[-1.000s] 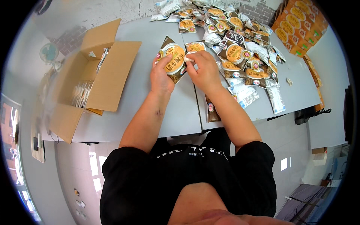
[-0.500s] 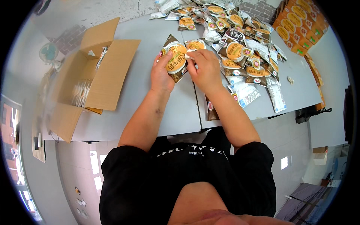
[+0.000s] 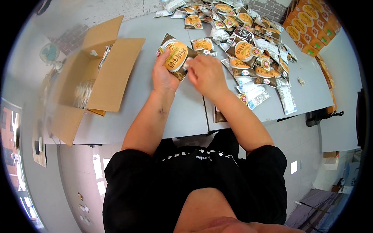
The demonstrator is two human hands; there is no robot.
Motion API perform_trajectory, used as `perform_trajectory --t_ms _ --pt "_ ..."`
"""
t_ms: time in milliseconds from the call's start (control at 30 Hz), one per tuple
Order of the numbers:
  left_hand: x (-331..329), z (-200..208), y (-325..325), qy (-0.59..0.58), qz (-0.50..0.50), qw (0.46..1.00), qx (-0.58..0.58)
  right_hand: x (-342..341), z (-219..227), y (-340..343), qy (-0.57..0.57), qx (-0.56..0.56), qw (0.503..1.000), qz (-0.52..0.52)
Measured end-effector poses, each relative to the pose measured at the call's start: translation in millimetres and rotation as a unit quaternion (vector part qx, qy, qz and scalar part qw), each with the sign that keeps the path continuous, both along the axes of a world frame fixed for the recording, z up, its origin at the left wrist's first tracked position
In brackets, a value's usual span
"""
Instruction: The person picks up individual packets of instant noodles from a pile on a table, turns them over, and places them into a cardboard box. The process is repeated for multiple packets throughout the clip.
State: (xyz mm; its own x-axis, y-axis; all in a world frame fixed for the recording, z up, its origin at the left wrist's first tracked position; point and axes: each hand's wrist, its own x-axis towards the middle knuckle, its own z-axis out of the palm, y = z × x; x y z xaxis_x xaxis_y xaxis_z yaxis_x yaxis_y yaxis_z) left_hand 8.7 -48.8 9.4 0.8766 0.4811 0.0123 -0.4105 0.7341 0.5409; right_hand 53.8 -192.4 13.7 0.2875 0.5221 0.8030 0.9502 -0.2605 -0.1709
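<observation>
My left hand [image 3: 164, 74] is closed round a brown and yellow drink pouch [image 3: 176, 56], its printed front turned up and tilted above the table. Over the pouch's right edge, my right hand [image 3: 210, 77] is closed in a pinch on a small white wad [image 3: 188, 63], which looks like tissue and touches the pouch. The right fingertips are partly hidden behind the hand. Just beyond it, a similar pouch [image 3: 203, 44] lies on the table, and another brown pouch [image 3: 219, 115] is partly covered by my right forearm.
A heap of pouches [image 3: 241, 50] covers the table's right and far side. At the left stands an open cardboard box [image 3: 118, 73] with pouches inside. Orange cartons [image 3: 307, 25] are stacked at the far right. A crumpled white wad [image 3: 301, 81] lies near the right edge.
My left hand and its pouch have shifted slightly left, and the pouch has tilted. My right hand has moved slightly left and down, with the white wad along the pouch's edge.
</observation>
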Motion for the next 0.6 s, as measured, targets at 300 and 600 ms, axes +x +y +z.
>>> perform_trajectory --t_ms 300,600 --pt "0.0 -2.2 -1.4 0.000 -0.025 0.999 -0.021 14.2 -3.3 0.1 0.006 0.082 0.996 -0.020" --pt "-1.0 -4.6 -0.7 -0.007 -0.023 0.999 -0.022 -15.9 9.5 -5.6 0.016 -0.060 0.998 -0.002"
